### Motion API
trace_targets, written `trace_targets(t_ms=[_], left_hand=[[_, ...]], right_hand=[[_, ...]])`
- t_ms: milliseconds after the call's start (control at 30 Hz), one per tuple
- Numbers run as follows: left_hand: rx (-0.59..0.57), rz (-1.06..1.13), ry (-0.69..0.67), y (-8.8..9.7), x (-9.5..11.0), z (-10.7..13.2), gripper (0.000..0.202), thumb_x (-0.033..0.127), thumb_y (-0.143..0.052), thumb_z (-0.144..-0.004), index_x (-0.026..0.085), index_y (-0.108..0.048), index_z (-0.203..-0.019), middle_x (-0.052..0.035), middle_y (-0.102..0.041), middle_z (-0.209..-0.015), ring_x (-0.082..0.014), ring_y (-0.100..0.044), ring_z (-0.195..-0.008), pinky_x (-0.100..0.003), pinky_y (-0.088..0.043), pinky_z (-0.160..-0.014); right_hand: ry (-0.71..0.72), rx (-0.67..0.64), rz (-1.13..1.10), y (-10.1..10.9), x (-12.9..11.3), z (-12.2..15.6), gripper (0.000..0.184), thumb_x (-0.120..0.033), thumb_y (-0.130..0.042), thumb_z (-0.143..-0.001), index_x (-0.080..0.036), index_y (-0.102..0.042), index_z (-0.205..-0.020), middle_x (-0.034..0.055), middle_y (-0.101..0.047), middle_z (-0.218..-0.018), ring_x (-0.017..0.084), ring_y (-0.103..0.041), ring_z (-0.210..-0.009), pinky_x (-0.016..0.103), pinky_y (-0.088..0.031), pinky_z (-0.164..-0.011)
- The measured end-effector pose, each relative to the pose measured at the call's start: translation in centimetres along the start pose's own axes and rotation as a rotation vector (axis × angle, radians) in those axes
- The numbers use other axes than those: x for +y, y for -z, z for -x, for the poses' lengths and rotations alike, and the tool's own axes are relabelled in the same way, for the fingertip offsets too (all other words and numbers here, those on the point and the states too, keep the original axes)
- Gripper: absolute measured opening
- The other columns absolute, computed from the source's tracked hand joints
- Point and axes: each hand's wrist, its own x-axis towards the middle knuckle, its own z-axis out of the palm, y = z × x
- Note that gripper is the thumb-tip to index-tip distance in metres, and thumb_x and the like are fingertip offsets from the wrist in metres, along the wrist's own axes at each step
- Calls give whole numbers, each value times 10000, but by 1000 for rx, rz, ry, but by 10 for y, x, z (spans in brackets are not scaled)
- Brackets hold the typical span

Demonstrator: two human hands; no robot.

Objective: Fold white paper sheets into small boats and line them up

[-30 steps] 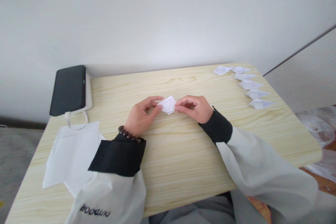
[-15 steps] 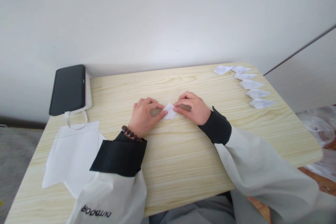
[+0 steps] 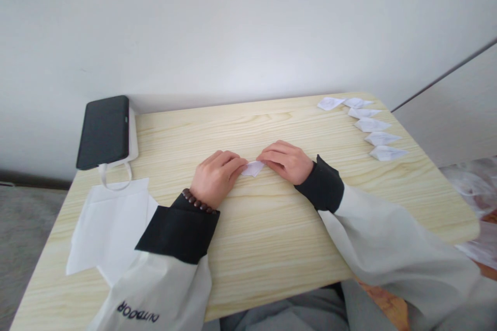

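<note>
white folded paper [image 3: 253,168], long axis crosswise, corner nearward, pinched by left hand [image 3: 216,177] and right hand [image 3: 289,163]

A pale desk against a plain white wall.
The wall [image 3: 248,26] fills the upper frame, softly and evenly lit, with a faint shadow along its foot. The desk [image 3: 272,238], light wood grain with a rounded corner at lower right, spans the middle and bottom. At the right edge a pale panel [image 3: 458,119] meets the wall along a slanting dark seam [image 3: 446,75]. Grey floor [image 3: 23,238] shows at lower left, below a dark strip [image 3: 31,180].
</note>
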Motion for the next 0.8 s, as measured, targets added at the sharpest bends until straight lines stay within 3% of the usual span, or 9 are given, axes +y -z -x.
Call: trace_targets(t_ms=[100, 200, 367, 800], left_hand=[[-17, 57, 51, 1, -2, -1, 195, 288, -523, -870, 189, -690, -853, -42, -688, -836, -167, -602, -786, -278, -470, -717], [-79, 161, 150, 4, -4, -5, 161, 293, -559, -832, 195, -686, -826, -27, -685, -809, -165, -599, -775, -277, -454, -706], [-161, 231, 231, 7, 0, -12, 208, 352, -555, -813, 205, -698, -842, -15, -670, -753, -164, -557, -727, -280, -421, -681], [-201, 222, 383, 4, 10, -19, 177, 360, -616, -745, 202, -697, -738, -14, -648, -712, -187, -516, -741, -313, -390, -694]], right_hand=[[-32, 25, -47, -1, -1, -1, 175, -278, -516, -896, -164, -646, -927, 73, -662, -882, 174, -576, -832, 314, -475, -784], [-152, 14, -117, -2, -3, -4, 192, -330, -590, -849, -159, -647, -918, 71, -637, -887, 173, -572, -862, 304, -460, -800], [-306, -37, -152, -3, -5, -9, 141, -302, -645, -801, -162, -643, -819, 24, -613, -758, 144, -530, -732, 275, -424, -721], [-349, -64, -228, 3, -6, -11, 132, -292, -670, -788, -163, -689, -814, 16, -643, -731, 114, -503, -651, 239, -388, -637]])
